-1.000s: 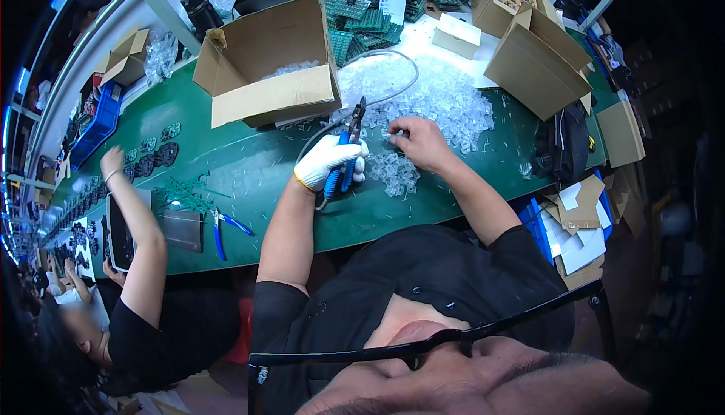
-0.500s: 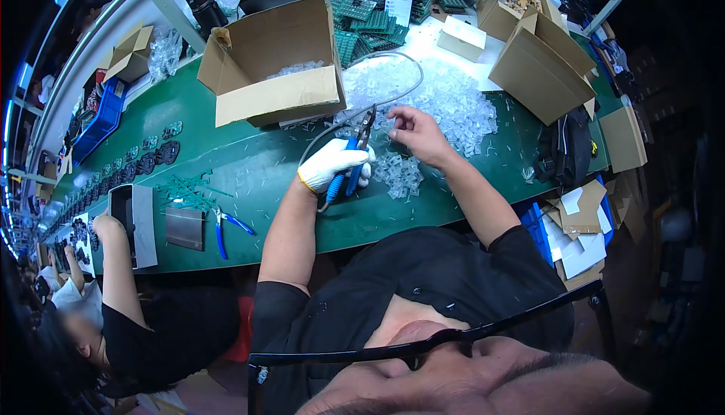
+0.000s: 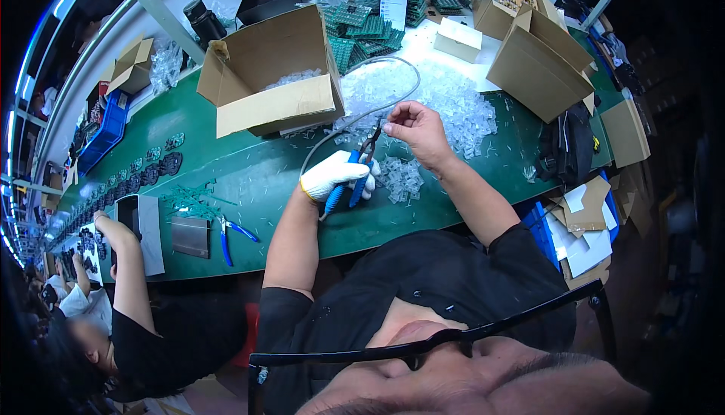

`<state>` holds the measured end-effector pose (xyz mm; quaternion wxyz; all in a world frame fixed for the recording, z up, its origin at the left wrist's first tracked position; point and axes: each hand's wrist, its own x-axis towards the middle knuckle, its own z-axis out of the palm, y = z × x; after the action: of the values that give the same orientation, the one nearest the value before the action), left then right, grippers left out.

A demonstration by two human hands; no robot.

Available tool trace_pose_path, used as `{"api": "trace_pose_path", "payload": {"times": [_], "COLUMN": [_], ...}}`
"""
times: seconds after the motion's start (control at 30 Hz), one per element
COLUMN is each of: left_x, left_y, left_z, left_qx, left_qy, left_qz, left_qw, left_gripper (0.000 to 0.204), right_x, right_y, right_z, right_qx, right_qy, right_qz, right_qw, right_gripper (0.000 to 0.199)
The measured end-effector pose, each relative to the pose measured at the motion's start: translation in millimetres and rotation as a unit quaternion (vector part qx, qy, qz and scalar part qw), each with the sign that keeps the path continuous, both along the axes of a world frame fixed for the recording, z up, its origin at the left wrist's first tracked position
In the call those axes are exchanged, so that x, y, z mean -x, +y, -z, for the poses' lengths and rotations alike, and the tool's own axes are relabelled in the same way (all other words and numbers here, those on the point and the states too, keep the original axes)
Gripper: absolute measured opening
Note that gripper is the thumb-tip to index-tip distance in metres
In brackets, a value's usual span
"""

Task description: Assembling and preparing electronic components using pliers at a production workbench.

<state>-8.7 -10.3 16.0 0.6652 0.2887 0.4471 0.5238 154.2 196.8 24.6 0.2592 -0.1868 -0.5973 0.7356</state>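
My left hand (image 3: 326, 176), in a white knit glove, is closed round blue-handled nippers (image 3: 357, 193), their dark jaws pointing up and away. A grey cable (image 3: 306, 160) runs beside the glove and loops over the bench. Just right of the jaw tips is my bare right hand (image 3: 420, 134), thumb and fingers pinched together. Whatever lies in that pinch is too small to make out. Beyond the right hand spreads a large heap of clear plastic pieces (image 3: 461, 105). Below the nippers' jaws, nearer me, sits a smaller pile of similar clear pieces (image 3: 400, 180).
An open cardboard box (image 3: 279, 104) stands at left; another carton (image 3: 540, 67) leans at right. Green circuit boards (image 3: 370, 28) are stacked behind. Blue pliers (image 3: 226, 243) and a dark flat block (image 3: 190, 237) lie left, near a co-worker's arm (image 3: 124, 245). A black bag (image 3: 566, 147) rests right.
My right hand has shifted slightly left and its fingertips have come to the nippers' jaw tips. The nippers have tilted a little to the right and moved slightly nearer me.
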Motion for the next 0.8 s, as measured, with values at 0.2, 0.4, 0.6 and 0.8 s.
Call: {"api": "trace_pose_path", "payload": {"times": [0.2, 0.4, 0.6, 0.8], "left_x": [0, -7, 1, 1], "left_y": [-1, 0, 6, 5], "left_z": [-5, -18, 1, 5], "left_qx": [0.036, 0.045, 0.035, 0.033], "left_qy": [0.048, 0.077, 0.0, -0.002], "left_qz": [-0.011, -0.039, -0.102, -0.093], "left_qw": [0.998, 0.995, 0.994, 0.995], "left_gripper": [0.038, 0.029, 0.024, 0.027], "right_x": [-2, -9, -25, -35], "right_y": [-5, 0, 1, 0], "right_z": [-2, -1, 17, 7], "right_qx": [-0.037, -0.047, -0.125, -0.28], "right_qy": [-0.019, -0.009, -0.112, -0.193], "right_qz": [0.031, 0.022, -0.041, -0.05], "right_qw": [0.999, 0.999, 0.985, 0.939], "right_gripper": [0.027, 0.029, 0.025, 0.027]}}
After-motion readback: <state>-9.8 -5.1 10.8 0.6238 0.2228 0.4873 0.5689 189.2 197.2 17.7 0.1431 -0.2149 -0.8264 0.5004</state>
